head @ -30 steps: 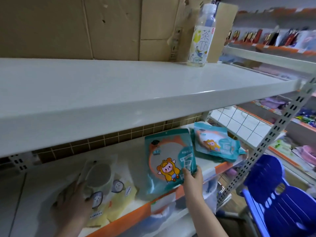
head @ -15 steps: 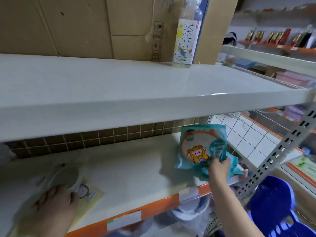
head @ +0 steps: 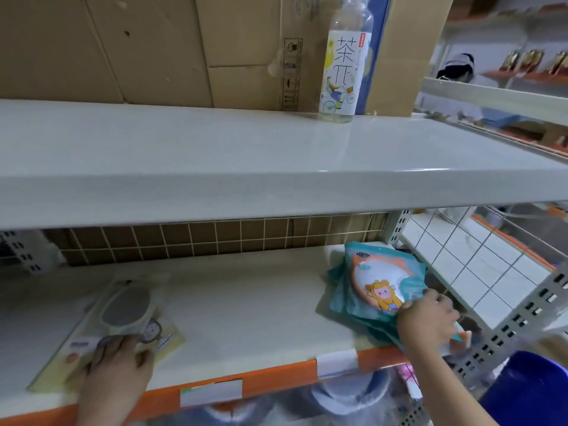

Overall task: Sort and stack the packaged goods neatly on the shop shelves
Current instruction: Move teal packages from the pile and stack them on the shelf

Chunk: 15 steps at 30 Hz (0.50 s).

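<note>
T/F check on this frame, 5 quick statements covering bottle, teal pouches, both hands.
1. The bottle stands upright on the upper shelf. True.
2. The teal pouches lie at the left end of the lower shelf. False: they lie at its right end.
3. The right hand is on the teal pouches. True.
4. The left hand holds the bottle. False: it rests on a pale yellow packet on the lower shelf.
5. The bottle lies on its side. False: it is upright.

Soft overhead light, glare on upper shelf, edges bowed, right side motion-blurred.
</note>
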Tool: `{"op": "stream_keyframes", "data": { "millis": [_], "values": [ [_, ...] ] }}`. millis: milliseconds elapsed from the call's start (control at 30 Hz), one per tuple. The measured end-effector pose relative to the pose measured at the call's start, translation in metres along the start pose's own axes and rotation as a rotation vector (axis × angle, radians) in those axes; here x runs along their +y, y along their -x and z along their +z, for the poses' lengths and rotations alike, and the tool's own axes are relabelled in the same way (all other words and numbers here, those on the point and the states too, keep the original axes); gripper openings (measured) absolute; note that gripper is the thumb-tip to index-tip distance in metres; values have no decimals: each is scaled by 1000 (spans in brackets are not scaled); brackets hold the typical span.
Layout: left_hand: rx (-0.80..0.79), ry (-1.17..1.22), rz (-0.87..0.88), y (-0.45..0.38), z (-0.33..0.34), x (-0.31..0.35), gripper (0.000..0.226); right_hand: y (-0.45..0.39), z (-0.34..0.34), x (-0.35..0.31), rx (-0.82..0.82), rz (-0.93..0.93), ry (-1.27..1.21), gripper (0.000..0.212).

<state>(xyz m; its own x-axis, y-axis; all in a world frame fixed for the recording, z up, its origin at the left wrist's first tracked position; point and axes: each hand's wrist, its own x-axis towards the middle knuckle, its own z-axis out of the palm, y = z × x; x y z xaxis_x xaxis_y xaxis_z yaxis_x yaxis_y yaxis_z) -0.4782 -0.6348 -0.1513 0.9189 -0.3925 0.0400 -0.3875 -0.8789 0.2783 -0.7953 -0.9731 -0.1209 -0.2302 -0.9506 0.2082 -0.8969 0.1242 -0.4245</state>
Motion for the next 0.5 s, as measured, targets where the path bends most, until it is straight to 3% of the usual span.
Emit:
{"op": "stream_keyframes", "data": {
  "millis": [67, 267, 500],
  "values": [
    [110, -9, 95, 1, 0, -3, 26, -2, 4, -4, -4, -63, 67, 39],
    [-114, 51, 77, -5, -25, -11, 31, 29, 2, -54, -67, -335, -42, 26],
    [-2, 298, 60, 2, -69, -45, 9, 126, -8, -131, -558, -648, -316, 11]
  ]
}}
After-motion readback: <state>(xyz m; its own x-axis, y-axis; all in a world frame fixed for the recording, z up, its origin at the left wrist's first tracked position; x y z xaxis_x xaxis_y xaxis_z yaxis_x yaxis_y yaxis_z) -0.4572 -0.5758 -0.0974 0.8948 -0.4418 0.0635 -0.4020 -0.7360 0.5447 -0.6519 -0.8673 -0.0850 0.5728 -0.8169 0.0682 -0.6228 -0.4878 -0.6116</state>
